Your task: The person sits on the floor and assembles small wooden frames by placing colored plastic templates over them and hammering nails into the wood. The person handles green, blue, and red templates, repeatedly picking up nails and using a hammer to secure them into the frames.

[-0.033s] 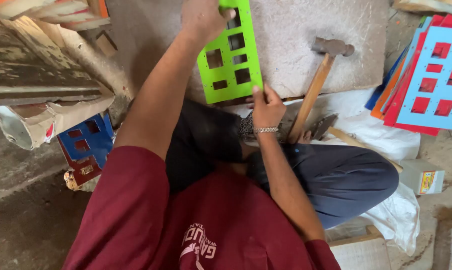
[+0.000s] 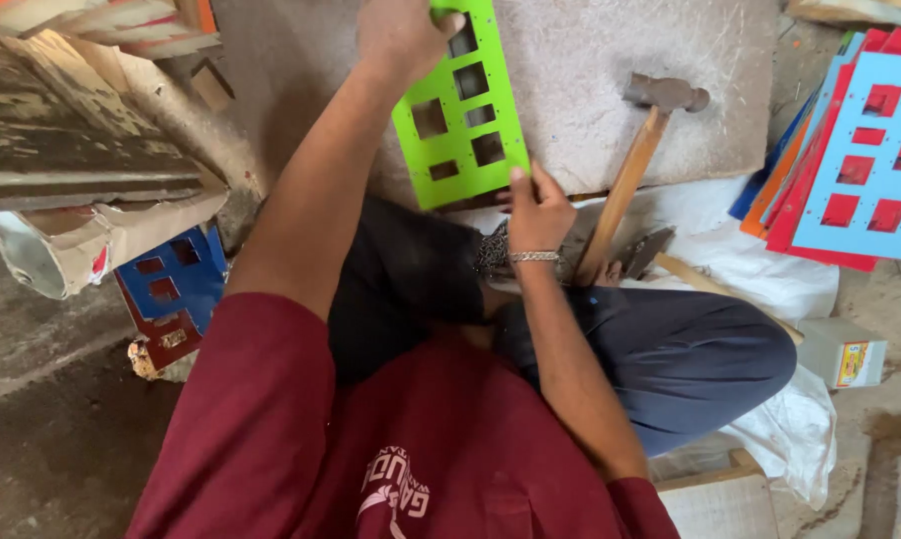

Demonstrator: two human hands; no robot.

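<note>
Far left we see stacked weathered wooden planks (image 2: 71, 130), a torn paper-wrapped roll (image 2: 91, 245) below them, then a dark blue cut-out plate (image 2: 176, 269) leaning over a red one (image 2: 161, 334) on the dirt floor.

Our left hand (image 2: 401, 35) is closed on the far end of the bright green flat plate with rectangular cut-outs (image 2: 460, 110), thumb over its top edge. The plate lies on the grey stone slab (image 2: 590, 70), near end hanging at the slab's near edge. Our right hand (image 2: 538, 215) sits at that near right corner, fingers half curled, fingertips touching the plate edge; not a full grip as far as we can tell. There is a metal bracelet (image 2: 535, 257) at the wrist.

Just right of it a wooden-handled hammer (image 2: 635, 165) lies with its head on the slab and its handle sloping down to the lap. Far right is a pile of light blue, red and orange cut-out plates (image 2: 850, 150), with a small cardboard box (image 2: 845, 349) below on white sacking (image 2: 760, 269).

Risk, as we judge it: the plate could slide off the near slab edge if the right fingertips slip, and cut-out edges may nick fingers. The hammer handle crowds the right hand. Open slab room lies between plate and hammer head; the left side is hemmed by planks.
</note>
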